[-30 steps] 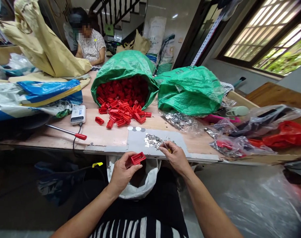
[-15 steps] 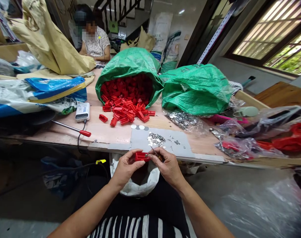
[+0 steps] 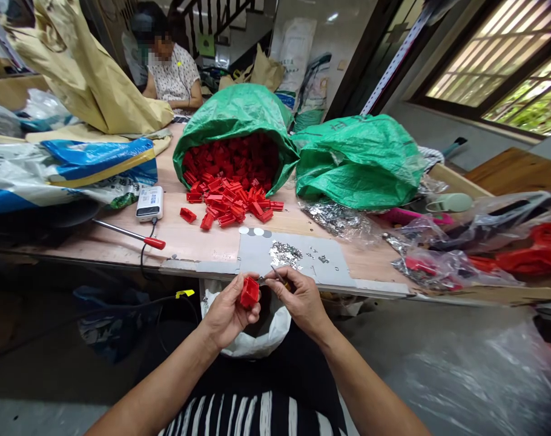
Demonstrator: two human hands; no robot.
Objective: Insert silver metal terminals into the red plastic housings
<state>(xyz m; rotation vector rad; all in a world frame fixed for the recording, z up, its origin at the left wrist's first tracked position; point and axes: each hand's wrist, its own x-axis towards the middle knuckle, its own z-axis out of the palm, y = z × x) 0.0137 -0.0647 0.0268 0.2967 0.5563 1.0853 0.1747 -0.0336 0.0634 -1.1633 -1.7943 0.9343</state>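
My left hand (image 3: 232, 309) is closed around a small red plastic case (image 3: 249, 293), tilted so its hollow side shows. Just to the right, my right hand (image 3: 298, 297) grips a thin pointed tool with a yellowish handle (image 3: 281, 278). A tiny metal piece (image 3: 261, 278) is at the right fingertips, close to the case; whether it touches the case I cannot tell. Both hands are above a white sack (image 3: 257, 346) that hangs open below the table edge. Small flat silver metal pieces (image 3: 285, 255) lie in a pile on a grey sheet (image 3: 332, 266).
A green sack (image 3: 239, 109) spills red cases (image 3: 230, 200) onto the table. Beside it lies another green sack (image 3: 357, 160). A white power bank (image 3: 149, 203) and a red-tipped metal rod (image 3: 154, 243) are on the left. Plastic bags (image 3: 461, 266) crowd the right. Another person (image 3: 175, 75) sits across.
My left hand has turned the red case upward and drawn it slightly left. My right hand has come away from the case a little, still holding the tool.
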